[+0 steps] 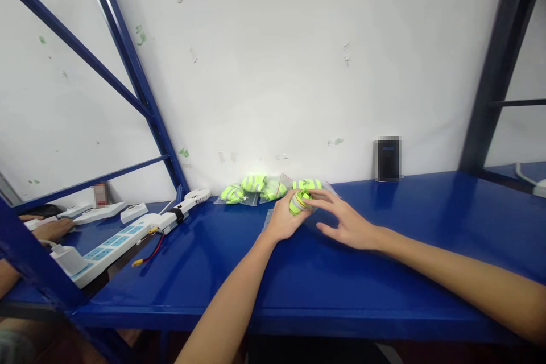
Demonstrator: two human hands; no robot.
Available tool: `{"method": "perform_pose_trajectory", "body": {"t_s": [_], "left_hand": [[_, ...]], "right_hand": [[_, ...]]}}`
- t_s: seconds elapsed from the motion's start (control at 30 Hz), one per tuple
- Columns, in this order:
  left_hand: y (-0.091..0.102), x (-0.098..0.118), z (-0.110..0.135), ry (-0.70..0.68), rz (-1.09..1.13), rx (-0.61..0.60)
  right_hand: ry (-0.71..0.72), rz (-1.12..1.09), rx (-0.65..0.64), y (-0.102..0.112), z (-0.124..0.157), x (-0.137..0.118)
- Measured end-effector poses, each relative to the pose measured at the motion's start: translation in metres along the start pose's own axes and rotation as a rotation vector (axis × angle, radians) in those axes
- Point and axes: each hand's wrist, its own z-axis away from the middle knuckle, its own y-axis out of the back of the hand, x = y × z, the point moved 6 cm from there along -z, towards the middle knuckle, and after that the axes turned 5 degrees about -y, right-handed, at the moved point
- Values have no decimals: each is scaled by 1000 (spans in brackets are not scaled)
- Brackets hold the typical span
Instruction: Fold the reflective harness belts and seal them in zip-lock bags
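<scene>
My left hand point(285, 219) is wrapped round a rolled-up neon yellow reflective vest point(300, 203) with silver-grey bands. At the right end of this roll, the fingertips of my right hand point(343, 219) reach its top; the fingers are stretched out, with the thumb held apart below. Behind the hands lie several bundles of the same neon material in clear plastic bags, among them a left bundle point(232, 194), a striped bundle point(254, 183) and a bagged bundle point(274, 187). Part of a flat clear bag point(267, 219) shows beside my left wrist.
A white power strip point(115, 244) runs along the left side, near a red-black cable with yellow connectors point(149, 250) and a small white fan point(197, 196). A black box point(388, 159) leans on the wall. Blue frame posts point(140, 85) rise at left; another person's hand point(53, 230) is beyond them.
</scene>
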Motion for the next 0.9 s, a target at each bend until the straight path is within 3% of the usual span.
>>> {"method": "perform_pose_trajectory", "body": {"t_s": [0.33, 0.77, 0.9], "left_hand": [[3, 6, 0, -63, -108, 17], [8, 20, -2, -75, -13, -32], [10, 23, -2, -98, -29, 4]], "right_hand": [[-9, -79, 19, 2, 0, -4], [21, -16, -12, 4, 1, -15], [21, -6, -31, 5, 0, -18]]}}
